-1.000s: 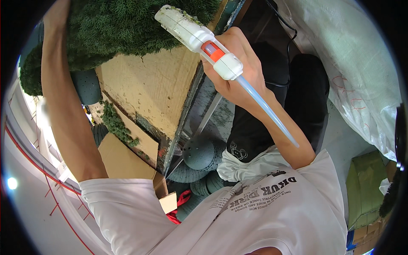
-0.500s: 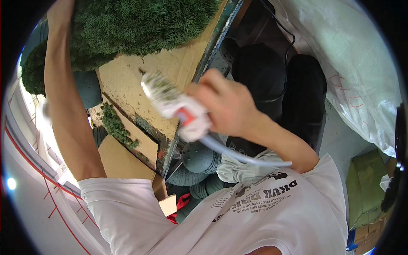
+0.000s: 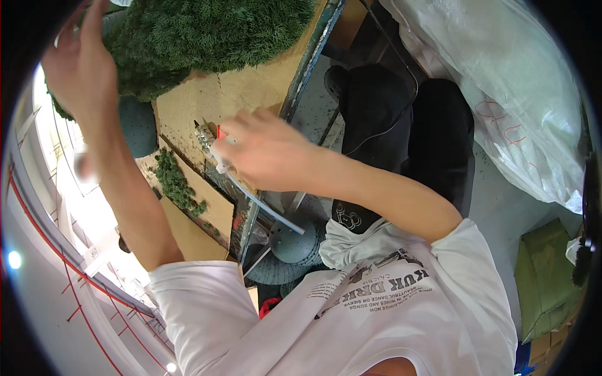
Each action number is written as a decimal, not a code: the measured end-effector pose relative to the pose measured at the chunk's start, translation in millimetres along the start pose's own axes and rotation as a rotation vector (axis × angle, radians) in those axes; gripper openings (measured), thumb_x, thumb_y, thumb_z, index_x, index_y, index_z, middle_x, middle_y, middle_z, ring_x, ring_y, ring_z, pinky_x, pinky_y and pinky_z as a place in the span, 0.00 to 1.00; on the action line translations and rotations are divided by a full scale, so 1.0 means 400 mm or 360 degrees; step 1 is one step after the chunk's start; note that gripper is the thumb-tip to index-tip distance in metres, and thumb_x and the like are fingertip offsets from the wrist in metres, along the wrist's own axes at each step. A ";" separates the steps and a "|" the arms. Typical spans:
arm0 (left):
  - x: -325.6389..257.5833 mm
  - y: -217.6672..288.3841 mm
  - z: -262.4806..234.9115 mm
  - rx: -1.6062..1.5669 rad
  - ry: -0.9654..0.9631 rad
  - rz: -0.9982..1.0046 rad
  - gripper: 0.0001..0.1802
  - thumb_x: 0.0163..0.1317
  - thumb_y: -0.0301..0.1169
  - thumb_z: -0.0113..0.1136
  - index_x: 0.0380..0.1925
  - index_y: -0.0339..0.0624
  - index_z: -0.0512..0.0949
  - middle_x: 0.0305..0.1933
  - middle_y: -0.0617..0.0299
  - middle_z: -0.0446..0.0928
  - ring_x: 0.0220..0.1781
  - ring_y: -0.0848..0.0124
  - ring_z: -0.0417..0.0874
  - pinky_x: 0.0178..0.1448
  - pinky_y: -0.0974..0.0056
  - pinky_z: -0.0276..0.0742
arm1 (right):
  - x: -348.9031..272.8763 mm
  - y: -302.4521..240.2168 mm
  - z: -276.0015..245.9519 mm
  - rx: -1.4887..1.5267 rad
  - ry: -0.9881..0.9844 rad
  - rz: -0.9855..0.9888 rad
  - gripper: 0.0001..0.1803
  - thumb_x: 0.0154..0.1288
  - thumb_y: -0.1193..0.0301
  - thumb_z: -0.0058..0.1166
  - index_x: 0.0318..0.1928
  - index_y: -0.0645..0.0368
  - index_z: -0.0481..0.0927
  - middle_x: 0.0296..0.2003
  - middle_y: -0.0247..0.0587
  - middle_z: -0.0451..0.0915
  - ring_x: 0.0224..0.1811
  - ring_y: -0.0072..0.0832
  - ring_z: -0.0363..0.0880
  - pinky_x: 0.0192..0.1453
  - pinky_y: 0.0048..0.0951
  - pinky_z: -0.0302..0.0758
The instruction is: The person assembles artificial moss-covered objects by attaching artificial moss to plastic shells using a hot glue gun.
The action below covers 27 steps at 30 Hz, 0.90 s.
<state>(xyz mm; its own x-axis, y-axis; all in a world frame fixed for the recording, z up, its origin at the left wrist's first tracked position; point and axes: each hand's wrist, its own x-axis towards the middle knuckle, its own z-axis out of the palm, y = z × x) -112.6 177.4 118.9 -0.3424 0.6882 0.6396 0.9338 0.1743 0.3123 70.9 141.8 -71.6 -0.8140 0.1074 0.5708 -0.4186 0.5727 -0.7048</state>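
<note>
- My right hand (image 3: 269,153) is closed around a glue gun (image 3: 216,150); the fingers wrap its pale plastic body, so only the dirty front end and a small red part show beside my knuckles.
- The glue gun lies low against the tan board surface (image 3: 251,88), with its tip pointing toward the upper left. I cannot tell if the tip touches the board.
- A translucent glue stick (image 3: 266,210), thin and round, comes out behind my hand and runs down to the right, over the edge of the surface.
- My left hand (image 3: 78,62) is raised at the upper left, with the fingers spread and lightly bent, pressing into the green artificial foliage (image 3: 207,28). It does not grip anything that I can see.
- The foliage is dense and fuzzy, like moss or short needles, and it covers the top part of the board in a rounded mass.
- The board surface is rough and matte, with cracks and glue spots. A smaller piece of green foliage (image 3: 172,185) lies lower on it, near flat cardboard pieces (image 3: 204,207).
- Below the edge of the surface there are grey dome shapes (image 3: 295,241), smooth and round.
- On the right side a big translucent plastic sack (image 3: 508,94), wrinkled and shiny, lies on the floor, and a green box (image 3: 545,276) stands near it.
</note>
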 end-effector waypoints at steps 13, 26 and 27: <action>-0.452 0.260 0.048 -0.0261 -0.0967 -0.0252 0.41 0.63 0.05 0.43 0.76 0.44 0.52 0.82 0.31 0.53 0.78 0.42 0.69 0.77 0.45 0.69 | -0.119 -0.005 -0.196 0.2085 0.0650 0.0810 0.24 0.71 0.77 0.66 0.63 0.66 0.72 0.46 0.42 0.84 0.49 0.26 0.86 0.56 0.30 0.82; -0.423 0.288 0.021 -0.0901 -0.0685 -0.0700 0.36 0.66 0.09 0.56 0.74 0.32 0.60 0.78 0.39 0.64 0.77 0.50 0.72 0.79 0.49 0.68 | -0.137 0.015 -0.195 0.2428 0.0735 0.0879 0.08 0.75 0.78 0.59 0.50 0.71 0.81 0.42 0.42 0.85 0.43 0.25 0.88 0.52 0.27 0.85; -0.427 0.285 0.014 -0.0977 -0.0547 -0.0851 0.28 0.67 0.12 0.60 0.67 0.31 0.70 0.68 0.45 0.76 0.69 0.60 0.80 0.72 0.59 0.74 | -0.140 0.020 -0.197 0.2507 0.0706 0.0899 0.08 0.76 0.78 0.59 0.50 0.71 0.81 0.42 0.42 0.85 0.43 0.27 0.88 0.52 0.27 0.85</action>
<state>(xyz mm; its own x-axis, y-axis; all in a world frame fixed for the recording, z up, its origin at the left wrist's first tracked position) 53.1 83.6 41.2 -0.5752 0.8137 0.0842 0.4032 0.1925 0.8946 144.8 204.6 -75.9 -0.9364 0.3510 0.0009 -0.3235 -0.8621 -0.3901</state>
